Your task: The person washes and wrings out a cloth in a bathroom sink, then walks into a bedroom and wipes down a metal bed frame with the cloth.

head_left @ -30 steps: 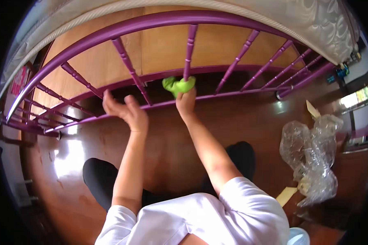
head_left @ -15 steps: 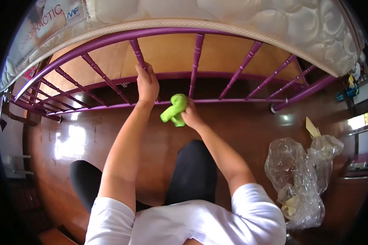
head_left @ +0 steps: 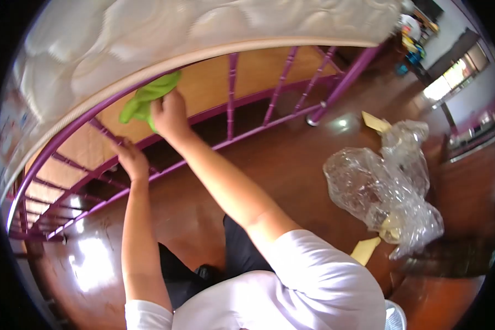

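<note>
A bright green cloth [head_left: 148,98] is bunched in my right hand [head_left: 171,116]. It lies up by the top rail of a purple metal bed frame [head_left: 231,93], overlapping one of its upright bars. My left hand [head_left: 131,158] is closed round a slim purple bar [head_left: 102,129] lower and to the left. Part of that bar is hidden behind the fingers. Just above both hands is the edge of a cream quilted mattress [head_left: 203,25]. Through the bars a light wooden panel [head_left: 258,74] shows.
Crumpled clear plastic wrap [head_left: 363,179] lies on the shiny brown floor [head_left: 291,181] at the right, with pale yellow pieces [head_left: 366,250] beside it. A bed leg [head_left: 313,118] meets the floor at the frame's right end. Various items [head_left: 412,47] are at the far upper right.
My right hand has carried the green cloth up and left from the lower rail to the upper rail. My left hand still grips a bar. The view has turned and shifted.
</note>
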A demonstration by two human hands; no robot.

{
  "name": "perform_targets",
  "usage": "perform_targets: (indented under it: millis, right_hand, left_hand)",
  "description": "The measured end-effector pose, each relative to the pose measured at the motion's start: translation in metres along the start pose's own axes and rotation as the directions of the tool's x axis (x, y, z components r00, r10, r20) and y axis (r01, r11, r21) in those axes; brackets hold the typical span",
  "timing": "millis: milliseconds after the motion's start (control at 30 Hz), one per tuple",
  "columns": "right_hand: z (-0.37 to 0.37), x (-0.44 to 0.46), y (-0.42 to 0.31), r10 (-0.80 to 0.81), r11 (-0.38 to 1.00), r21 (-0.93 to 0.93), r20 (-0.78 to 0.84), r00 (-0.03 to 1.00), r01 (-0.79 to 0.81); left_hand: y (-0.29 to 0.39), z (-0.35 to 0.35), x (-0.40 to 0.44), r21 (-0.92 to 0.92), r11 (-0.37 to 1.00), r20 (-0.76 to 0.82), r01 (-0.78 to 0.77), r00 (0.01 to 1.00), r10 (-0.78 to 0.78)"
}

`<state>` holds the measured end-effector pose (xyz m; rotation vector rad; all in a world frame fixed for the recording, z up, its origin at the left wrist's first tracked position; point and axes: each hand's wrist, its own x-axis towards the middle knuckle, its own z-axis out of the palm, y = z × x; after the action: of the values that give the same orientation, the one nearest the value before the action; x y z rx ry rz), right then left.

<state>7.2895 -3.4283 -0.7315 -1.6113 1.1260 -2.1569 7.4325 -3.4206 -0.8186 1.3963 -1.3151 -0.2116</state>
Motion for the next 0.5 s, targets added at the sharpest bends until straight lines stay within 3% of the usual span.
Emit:
perform_targets:
  millis: [133,333,433,467,500]
  right_hand:
    - [-0.006,-0.012,0.013,0.053,0.998,0.039,0.049,0.997,-0.055]
    - [-0.023,-0.117,0.087,0.235,0.966,-0.131,0.085,0.968,-0.223]
    - [-0.044,-0.164,0.125,0.343,0.936,-0.17,0.233,0.91,-0.309]
    - [-0.057,-0.174,0.135,0.358,0.922,-0.272,0.325,0.875,-0.276]
    - [-0.068,-0.174,0.139,0.243,0.903,-0.426,0.423,0.873,-0.045]
  left_hand:
    - [0.012,-0.001,-0.002,0.04,0.994,-0.039,-0.104,0.994,0.106]
    - [0.007,0.005,-0.002,-0.011,0.989,-0.107,-0.147,0.984,0.145]
    - [-0.006,0.007,-0.002,-0.056,0.99,-0.068,-0.128,0.99,0.125]
    - [-0.011,0.007,-0.001,-0.071,0.99,-0.065,-0.121,0.991,0.116]
    - [-0.011,0.005,-0.001,-0.075,0.988,-0.064,-0.134,0.99,0.129]
